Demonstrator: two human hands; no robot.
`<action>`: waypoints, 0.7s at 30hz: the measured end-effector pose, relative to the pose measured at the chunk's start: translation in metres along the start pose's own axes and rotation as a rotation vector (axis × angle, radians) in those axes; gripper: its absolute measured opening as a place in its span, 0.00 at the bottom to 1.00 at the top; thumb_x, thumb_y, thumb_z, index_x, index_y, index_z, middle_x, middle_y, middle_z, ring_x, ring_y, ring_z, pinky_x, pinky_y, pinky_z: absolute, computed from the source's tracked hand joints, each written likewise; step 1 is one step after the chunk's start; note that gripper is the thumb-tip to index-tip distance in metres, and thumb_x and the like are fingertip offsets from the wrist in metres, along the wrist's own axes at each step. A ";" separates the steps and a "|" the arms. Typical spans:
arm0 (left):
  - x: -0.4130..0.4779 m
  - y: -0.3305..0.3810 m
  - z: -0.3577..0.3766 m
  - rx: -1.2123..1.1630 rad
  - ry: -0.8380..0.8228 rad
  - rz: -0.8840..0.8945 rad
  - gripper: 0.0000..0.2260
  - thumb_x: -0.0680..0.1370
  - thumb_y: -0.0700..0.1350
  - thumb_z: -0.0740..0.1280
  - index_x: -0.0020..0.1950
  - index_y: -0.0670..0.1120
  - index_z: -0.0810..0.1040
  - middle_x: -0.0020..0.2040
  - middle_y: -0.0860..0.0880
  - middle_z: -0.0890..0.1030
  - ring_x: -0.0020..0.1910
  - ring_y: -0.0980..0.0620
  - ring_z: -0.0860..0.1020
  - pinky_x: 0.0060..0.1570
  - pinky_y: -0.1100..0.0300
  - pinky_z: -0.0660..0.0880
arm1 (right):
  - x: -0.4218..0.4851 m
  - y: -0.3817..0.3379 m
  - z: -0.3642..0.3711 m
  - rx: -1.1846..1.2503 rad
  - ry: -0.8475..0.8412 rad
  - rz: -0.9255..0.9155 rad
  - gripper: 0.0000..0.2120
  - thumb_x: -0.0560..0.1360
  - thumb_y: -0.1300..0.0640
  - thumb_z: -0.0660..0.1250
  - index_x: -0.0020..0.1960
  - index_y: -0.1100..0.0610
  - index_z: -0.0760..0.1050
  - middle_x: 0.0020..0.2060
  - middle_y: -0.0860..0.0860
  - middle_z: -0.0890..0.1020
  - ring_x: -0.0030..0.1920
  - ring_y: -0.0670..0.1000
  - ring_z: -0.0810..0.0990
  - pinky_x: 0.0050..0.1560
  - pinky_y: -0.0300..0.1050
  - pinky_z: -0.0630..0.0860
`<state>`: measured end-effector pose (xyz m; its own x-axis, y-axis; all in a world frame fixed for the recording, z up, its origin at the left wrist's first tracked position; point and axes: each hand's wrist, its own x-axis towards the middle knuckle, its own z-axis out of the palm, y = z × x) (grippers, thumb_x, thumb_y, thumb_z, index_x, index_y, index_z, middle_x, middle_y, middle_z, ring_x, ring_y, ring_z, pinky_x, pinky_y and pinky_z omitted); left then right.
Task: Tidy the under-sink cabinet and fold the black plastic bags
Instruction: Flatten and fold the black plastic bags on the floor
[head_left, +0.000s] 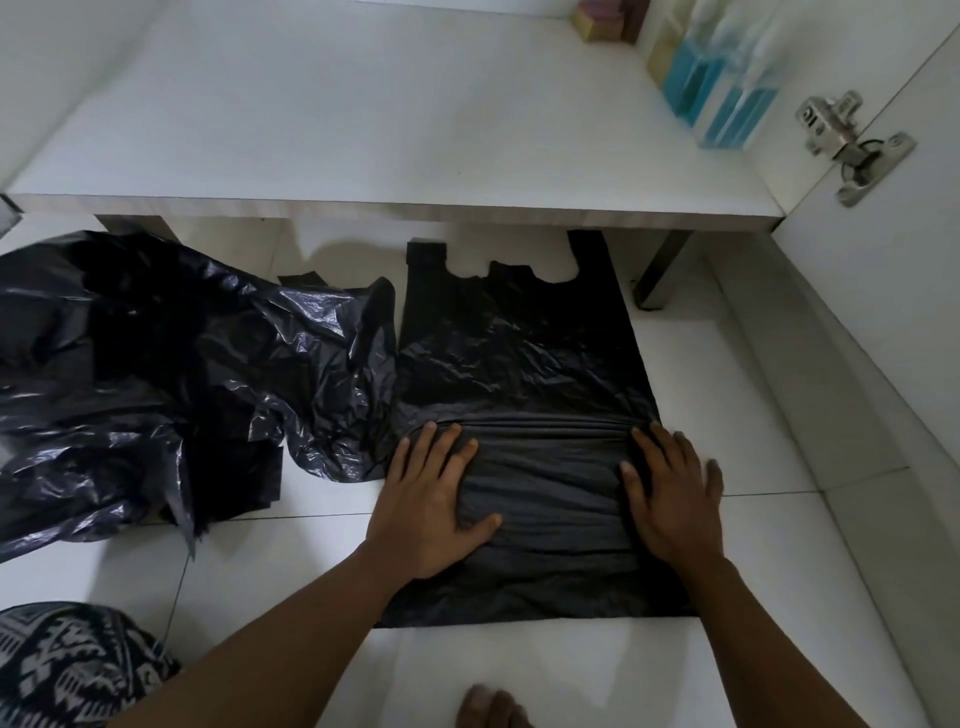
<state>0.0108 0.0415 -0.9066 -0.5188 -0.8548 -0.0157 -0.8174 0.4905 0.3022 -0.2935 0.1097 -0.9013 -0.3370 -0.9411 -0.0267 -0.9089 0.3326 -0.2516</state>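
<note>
A black bag (519, 353) lies flat on the tiled floor (779, 561), under both hands. The left hand (431, 499) presses the bag's left side with straight, spread fingers, gripping nothing. The right hand (670, 493) presses the right side the same way. A ridge of gathered plastic runs between their fingertips. The bag's handles (587, 249) reach away beyond the fingertips. A crumpled heap of black bags (156, 364) sits just left of the left hand.

The scene is viewed from head height, steeply downward and forward, close over the floor (779, 649) before the cabinet (363, 130).
</note>
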 end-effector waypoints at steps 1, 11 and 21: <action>0.003 0.001 -0.005 -0.017 -0.014 -0.014 0.41 0.71 0.75 0.56 0.77 0.51 0.66 0.79 0.50 0.62 0.80 0.46 0.54 0.78 0.44 0.50 | 0.001 -0.001 0.000 0.007 0.002 -0.002 0.28 0.80 0.36 0.46 0.76 0.46 0.61 0.77 0.47 0.61 0.77 0.52 0.55 0.75 0.66 0.50; 0.087 0.004 -0.044 0.008 0.029 -0.021 0.22 0.79 0.62 0.60 0.65 0.48 0.74 0.61 0.47 0.73 0.63 0.45 0.69 0.63 0.48 0.68 | 0.045 -0.042 -0.018 0.024 0.119 -0.013 0.21 0.76 0.40 0.56 0.62 0.50 0.74 0.61 0.52 0.75 0.68 0.56 0.67 0.72 0.68 0.50; 0.134 -0.029 -0.006 0.108 0.025 -0.014 0.30 0.79 0.65 0.53 0.75 0.48 0.64 0.77 0.45 0.63 0.78 0.42 0.55 0.77 0.38 0.49 | 0.113 -0.115 0.035 -0.073 0.018 -0.475 0.15 0.81 0.48 0.56 0.65 0.49 0.72 0.59 0.51 0.74 0.61 0.55 0.71 0.64 0.54 0.65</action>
<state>-0.0334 -0.0890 -0.9117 -0.5017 -0.8650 0.0050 -0.8475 0.4927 0.1976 -0.2187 -0.0370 -0.9092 0.1160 -0.9890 0.0916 -0.9779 -0.1298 -0.1638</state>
